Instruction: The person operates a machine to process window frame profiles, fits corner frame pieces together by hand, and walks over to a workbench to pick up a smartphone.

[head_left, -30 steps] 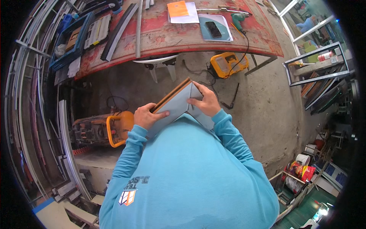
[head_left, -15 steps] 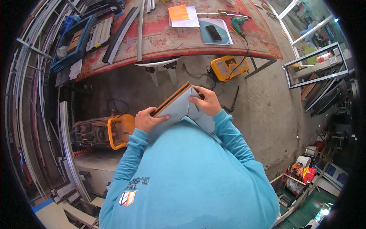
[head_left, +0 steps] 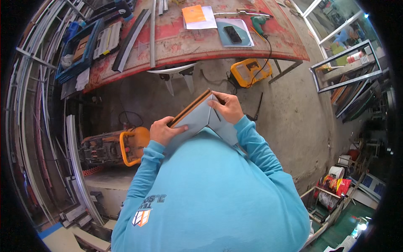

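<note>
A grey mitred frame corner (head_left: 200,118), edged in brown on its upper side, is held against the chest of a person in a light blue long-sleeved top. The left hand (head_left: 165,130) is closed on the lower left end of the corner, fingers laid across its grey face. The right hand (head_left: 228,107) is clamped on the corner's peak, where the two pieces meet, with the fingers curled over the top. The hands are apart, one at each side of the joint.

Everything else is placed relative to the frame corner. Just left of it and lower, an orange-handled machine (head_left: 110,148) sits on the concrete floor (head_left: 285,122). Above and to the right, a yellow tool case (head_left: 250,72) lies on the floor, with a black cable running up from it. Further above, a worn red bench (head_left: 180,40) spans the view. On the bench are a phone (head_left: 232,34) on a pale sheet, an orange paper (head_left: 193,13), a green drill (head_left: 260,22) and long metal profiles (head_left: 131,38). Far to the left, metal rails (head_left: 42,138) are stacked. Far to the right, a metal window frame (head_left: 348,65) stands upright.
</note>
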The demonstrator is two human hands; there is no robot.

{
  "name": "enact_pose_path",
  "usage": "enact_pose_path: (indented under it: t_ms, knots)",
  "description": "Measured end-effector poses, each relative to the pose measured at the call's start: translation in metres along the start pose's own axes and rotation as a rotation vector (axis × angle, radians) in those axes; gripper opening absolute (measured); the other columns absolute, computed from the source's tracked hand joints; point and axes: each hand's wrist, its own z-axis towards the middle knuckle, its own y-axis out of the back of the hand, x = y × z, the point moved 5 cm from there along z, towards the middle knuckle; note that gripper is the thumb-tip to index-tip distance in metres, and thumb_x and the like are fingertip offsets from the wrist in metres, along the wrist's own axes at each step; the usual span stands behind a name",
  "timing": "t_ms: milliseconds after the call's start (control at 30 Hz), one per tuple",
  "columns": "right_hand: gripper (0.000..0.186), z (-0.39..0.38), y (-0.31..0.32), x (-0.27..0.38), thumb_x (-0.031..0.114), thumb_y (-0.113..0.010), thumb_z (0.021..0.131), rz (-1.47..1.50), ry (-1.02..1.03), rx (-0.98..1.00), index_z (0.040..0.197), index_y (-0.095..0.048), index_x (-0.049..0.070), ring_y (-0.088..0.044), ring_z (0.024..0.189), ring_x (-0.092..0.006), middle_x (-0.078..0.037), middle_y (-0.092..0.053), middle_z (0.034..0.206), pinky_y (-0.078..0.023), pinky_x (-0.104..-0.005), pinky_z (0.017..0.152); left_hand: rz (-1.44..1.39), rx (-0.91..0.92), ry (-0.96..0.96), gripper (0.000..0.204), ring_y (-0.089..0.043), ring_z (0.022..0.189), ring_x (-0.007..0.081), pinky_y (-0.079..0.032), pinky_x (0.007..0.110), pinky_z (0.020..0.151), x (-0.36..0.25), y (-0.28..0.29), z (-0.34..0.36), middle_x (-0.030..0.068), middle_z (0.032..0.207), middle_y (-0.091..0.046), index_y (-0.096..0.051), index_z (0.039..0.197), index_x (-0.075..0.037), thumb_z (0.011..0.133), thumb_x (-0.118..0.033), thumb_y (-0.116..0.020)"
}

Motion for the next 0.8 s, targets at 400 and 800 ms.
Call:
enact_pose_path:
  t_ms: [400, 800]
  knots:
    - [0.049, 0.007, -0.006, 0.0, 0.033, -0.066, 0.077, -0.144, -0.003, 0.012, 0.108, -0.057, -0.003, -0.063, 0.082, -0.0196, -0.017, -0.065, 0.089, -0.049, -0.0279, 0.072, -0.009, 0.006, 0.015, 0.055, -0.061, 0.062, 0.0178, -0.048, 0.03, 0.059, 0.002, -0.001, 0.004, 0.0093, 0.071, -0.064, -0.067, 0.086, -0.003, 0.059, -0.05, -0.075]
    - [0.057, 0.011, -0.004, 0.003, 0.019, -0.067, 0.077, 0.108, -0.051, 0.295, 0.123, -0.043, -0.003, -0.054, 0.091, -0.0155, -0.012, -0.055, 0.108, -0.045, -0.0266, 0.079, -0.074, 0.035, -0.033, 0.052, -0.063, 0.065, 0.017, -0.05, 0.029, 0.06, 0.002, 0.001, 0.002, 0.0095, 0.075, -0.066, -0.067, 0.089, -0.003, 0.059, -0.046, -0.077]
